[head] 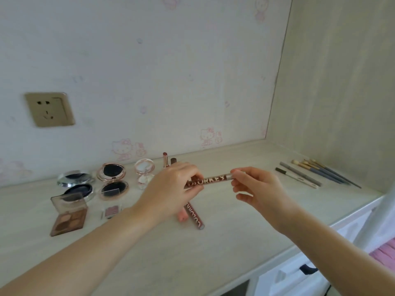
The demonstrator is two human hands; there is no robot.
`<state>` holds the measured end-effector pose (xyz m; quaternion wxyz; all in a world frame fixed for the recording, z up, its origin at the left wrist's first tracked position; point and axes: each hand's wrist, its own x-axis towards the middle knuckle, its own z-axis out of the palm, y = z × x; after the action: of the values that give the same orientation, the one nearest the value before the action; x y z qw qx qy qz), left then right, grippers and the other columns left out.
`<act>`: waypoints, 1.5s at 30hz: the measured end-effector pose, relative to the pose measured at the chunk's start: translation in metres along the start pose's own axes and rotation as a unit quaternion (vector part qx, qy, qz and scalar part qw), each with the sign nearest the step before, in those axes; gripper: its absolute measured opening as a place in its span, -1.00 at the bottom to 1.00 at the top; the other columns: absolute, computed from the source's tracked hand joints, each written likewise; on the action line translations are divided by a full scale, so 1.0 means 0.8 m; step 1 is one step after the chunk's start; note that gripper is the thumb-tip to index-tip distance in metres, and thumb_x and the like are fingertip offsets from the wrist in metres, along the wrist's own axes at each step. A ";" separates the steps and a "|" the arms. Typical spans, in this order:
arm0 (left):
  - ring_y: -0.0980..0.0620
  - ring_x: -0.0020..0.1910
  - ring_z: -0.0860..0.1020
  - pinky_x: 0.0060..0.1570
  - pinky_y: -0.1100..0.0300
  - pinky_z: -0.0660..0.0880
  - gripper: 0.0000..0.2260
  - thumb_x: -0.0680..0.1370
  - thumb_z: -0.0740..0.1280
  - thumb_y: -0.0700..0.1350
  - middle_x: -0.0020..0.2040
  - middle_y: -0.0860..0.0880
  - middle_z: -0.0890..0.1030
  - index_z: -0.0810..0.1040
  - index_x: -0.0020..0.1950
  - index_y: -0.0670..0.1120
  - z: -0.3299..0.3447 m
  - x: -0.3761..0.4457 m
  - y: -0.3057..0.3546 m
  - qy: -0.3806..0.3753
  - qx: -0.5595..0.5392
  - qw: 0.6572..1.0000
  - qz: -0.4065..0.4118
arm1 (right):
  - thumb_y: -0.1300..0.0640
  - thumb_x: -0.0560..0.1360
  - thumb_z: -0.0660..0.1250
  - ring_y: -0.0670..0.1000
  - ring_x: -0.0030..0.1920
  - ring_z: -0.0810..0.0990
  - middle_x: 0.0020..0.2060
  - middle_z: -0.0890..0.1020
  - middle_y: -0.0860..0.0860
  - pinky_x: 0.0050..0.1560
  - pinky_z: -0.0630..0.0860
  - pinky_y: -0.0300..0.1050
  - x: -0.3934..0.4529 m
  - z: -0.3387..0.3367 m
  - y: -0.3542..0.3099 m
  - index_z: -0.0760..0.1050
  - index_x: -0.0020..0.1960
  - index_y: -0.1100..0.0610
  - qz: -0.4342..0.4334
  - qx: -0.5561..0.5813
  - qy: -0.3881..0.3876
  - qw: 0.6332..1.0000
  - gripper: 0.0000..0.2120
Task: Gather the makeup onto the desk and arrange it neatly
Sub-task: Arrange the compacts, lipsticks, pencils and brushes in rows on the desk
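Note:
Both hands hold a brown lip-gloss tube [210, 180] level above the desk [235, 231]. My left hand [171, 189] pinches its left end, and my right hand [254, 186] pinches its silver cap. Below them a second brown tube [195, 216] and a pink tube [182, 215] lie on the desk. Two lipsticks [168, 161] stand behind my left hand. To the left lie a silver compact [75, 182], a rose-gold compact [112, 180], a clear pink compact [145, 170], an eyeshadow palette [69, 214] and a small blush pan [111, 211], all open.
Pencils [299, 178] and several brushes [327, 173] lie in a row at the right, beside the side wall. A wall socket [50, 110] sits at the back left. The desk's front edge runs diagonally at lower right, with a drawer handle [307, 269] below it.

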<state>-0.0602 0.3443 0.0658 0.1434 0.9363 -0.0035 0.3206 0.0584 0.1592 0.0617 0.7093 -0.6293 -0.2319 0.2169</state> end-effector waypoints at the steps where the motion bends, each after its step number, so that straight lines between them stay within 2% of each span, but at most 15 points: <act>1: 0.24 -0.15 0.47 -0.12 0.24 0.45 -0.89 0.44 0.46 -0.04 -0.16 0.20 0.54 0.58 -0.07 0.05 -0.009 -0.012 -0.003 0.010 0.002 1.000 -0.007 | 0.11 0.51 0.37 -0.05 -0.25 0.58 -0.29 0.62 0.03 -0.24 0.54 -0.21 -0.003 0.012 0.002 0.62 -0.02 0.22 0.010 0.008 -0.016 1.000 -0.83; 6: 0.32 -0.18 0.46 -0.20 0.41 0.36 -0.88 0.42 0.45 -0.02 -0.18 0.26 0.50 0.57 -0.09 0.07 -0.048 -0.069 -0.019 0.054 0.004 0.998 -0.023 | 0.00 0.46 0.41 -0.06 -0.27 0.56 -0.31 0.58 0.01 -0.24 0.51 -0.19 -0.014 0.075 0.012 0.65 -0.11 0.19 0.061 0.030 -0.074 0.995 -0.77; 10: 0.30 -0.18 0.44 -0.20 0.39 0.39 -0.82 0.40 0.49 -0.08 -0.19 0.24 0.48 0.53 -0.11 0.09 -0.074 -0.110 -0.032 0.079 0.025 0.996 -0.042 | 0.03 0.40 0.45 -0.02 -0.36 0.52 -0.36 0.56 0.04 -0.38 0.43 -0.17 -0.025 0.125 0.023 0.59 -0.17 0.19 0.056 0.042 -0.109 0.992 -0.79; 13: 0.30 -0.18 0.46 -0.21 0.47 0.38 -0.74 0.37 0.52 -0.11 -0.16 0.22 0.49 0.50 -0.08 0.11 -0.089 -0.137 -0.042 0.085 0.039 0.994 -0.065 | 0.11 0.45 0.43 -0.06 -0.34 0.53 -0.35 0.56 0.02 -0.32 0.48 -0.22 -0.030 0.156 0.032 0.61 -0.14 0.16 0.057 0.055 -0.116 0.990 -0.90; 16: 0.34 -0.21 0.47 -0.23 0.40 0.41 -0.70 0.37 0.54 -0.10 -0.16 0.21 0.52 0.52 0.00 0.12 -0.099 -0.162 -0.054 0.093 0.017 0.991 -0.098 | 0.12 0.46 0.43 -0.07 -0.30 0.57 -0.33 0.59 0.00 -0.26 0.51 -0.20 -0.031 0.181 0.041 0.64 -0.16 0.11 0.072 0.057 -0.126 0.988 -0.93; 19: 0.33 -0.21 0.49 -0.21 0.27 0.47 -0.77 0.41 0.51 -0.05 -0.10 0.23 0.55 0.53 -0.01 0.12 -0.105 -0.180 -0.061 0.103 0.019 0.988 -0.114 | 0.14 0.43 0.45 -0.06 -0.25 0.62 -0.30 0.62 0.03 -0.25 0.53 -0.23 -0.034 0.203 0.049 0.66 -0.14 0.11 0.082 0.079 -0.134 0.984 -0.95; 22: 0.23 -0.20 0.54 -0.22 0.14 0.50 -0.83 0.43 0.49 -0.07 -0.10 0.22 0.55 0.57 -0.05 0.08 -0.105 -0.191 -0.068 0.124 0.008 0.985 -0.118 | 0.13 0.34 0.48 -0.05 -0.24 0.64 -0.29 0.65 0.05 -0.23 0.55 -0.25 -0.035 0.218 0.056 0.66 -0.10 0.18 0.076 0.101 -0.125 0.984 -0.83; 24: 0.19 -0.20 0.55 -0.21 0.14 0.50 -0.85 0.43 0.50 -0.08 -0.14 0.22 0.54 0.60 -0.05 0.05 -0.101 -0.197 -0.074 0.144 -0.001 0.981 -0.129 | 0.12 0.28 0.50 -0.02 -0.23 0.65 -0.29 0.66 0.07 -0.20 0.57 -0.24 -0.034 0.225 0.061 0.65 -0.10 0.20 0.067 0.106 -0.111 0.986 -0.77; 27: 0.20 -0.21 0.52 -0.23 0.21 0.47 -0.84 0.40 0.51 -0.12 -0.18 0.20 0.51 0.62 -0.05 0.01 -0.092 -0.206 -0.080 0.152 -0.007 0.979 -0.139 | 0.22 0.38 0.47 0.00 -0.22 0.64 -0.28 0.65 0.10 -0.15 0.57 -0.22 -0.035 0.231 0.075 0.66 -0.15 0.19 0.047 0.103 -0.097 0.989 -0.94; 30: 0.24 -0.21 0.49 -0.24 0.31 0.43 -0.84 0.39 0.52 -0.14 -0.20 0.21 0.50 0.64 -0.06 -0.03 -0.086 -0.210 -0.083 0.144 -0.010 0.980 -0.138 | 0.23 0.39 0.46 0.01 -0.22 0.63 -0.29 0.65 0.10 -0.12 0.57 -0.20 -0.036 0.232 0.086 0.67 -0.18 0.18 0.019 0.086 -0.093 0.992 -0.97; 36: 0.23 -0.22 0.52 -0.21 0.39 0.41 -0.86 0.44 0.45 -0.05 -0.22 0.20 0.53 0.66 -0.05 -0.05 -0.089 -0.211 -0.081 0.145 -0.049 0.979 -0.138 | 0.05 0.20 0.50 0.01 -0.20 0.63 -0.27 0.66 0.10 -0.07 0.58 -0.20 -0.037 0.226 0.086 0.68 -0.14 0.18 -0.033 0.076 -0.112 0.990 -0.71; 39: 0.20 -0.25 0.55 -0.22 0.32 0.45 -0.86 0.47 0.41 -0.02 -0.26 0.20 0.56 0.68 -0.05 -0.04 -0.090 -0.211 -0.080 0.137 -0.078 0.975 -0.154 | 0.12 0.22 0.50 0.05 -0.14 0.62 -0.25 0.64 0.11 0.05 0.58 -0.10 -0.039 0.224 0.085 0.66 -0.13 0.18 -0.031 0.090 -0.134 0.986 -0.75; 41: 0.22 -0.23 0.56 -0.19 0.39 0.43 -0.85 0.45 0.40 -0.03 -0.26 0.22 0.56 0.67 -0.05 -0.05 -0.092 -0.211 -0.079 0.135 -0.082 0.975 -0.157 | 0.25 0.29 0.48 0.06 -0.11 0.62 -0.23 0.65 0.11 0.08 0.56 -0.06 -0.039 0.224 0.085 0.64 -0.09 0.17 -0.021 0.106 -0.141 0.984 -0.80; 43: 0.23 -0.23 0.56 -0.18 0.42 0.42 -0.85 0.45 0.38 -0.03 -0.25 0.22 0.56 0.66 -0.05 -0.04 -0.092 -0.210 -0.075 0.131 -0.079 0.976 -0.154 | 0.41 0.36 0.41 0.04 -0.09 0.64 -0.17 0.68 0.11 0.07 0.54 -0.06 -0.039 0.223 0.084 0.58 0.03 0.18 -0.012 0.124 -0.141 0.982 -0.72; 45: 0.21 -0.25 0.56 -0.19 0.40 0.44 -0.85 0.45 0.37 -0.02 -0.26 0.19 0.56 0.65 -0.05 -0.04 -0.091 -0.210 -0.073 0.129 -0.079 0.976 -0.154 | 0.36 0.35 0.44 0.04 -0.05 0.65 -0.10 0.69 0.12 0.07 0.55 -0.06 -0.041 0.222 0.081 0.54 0.10 0.18 -0.009 0.134 -0.142 0.981 -0.65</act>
<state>-0.2315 0.4057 0.0044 0.2638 0.8621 0.1338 0.4113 -0.0755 0.2877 0.0130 0.7489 -0.4894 -0.3050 0.3266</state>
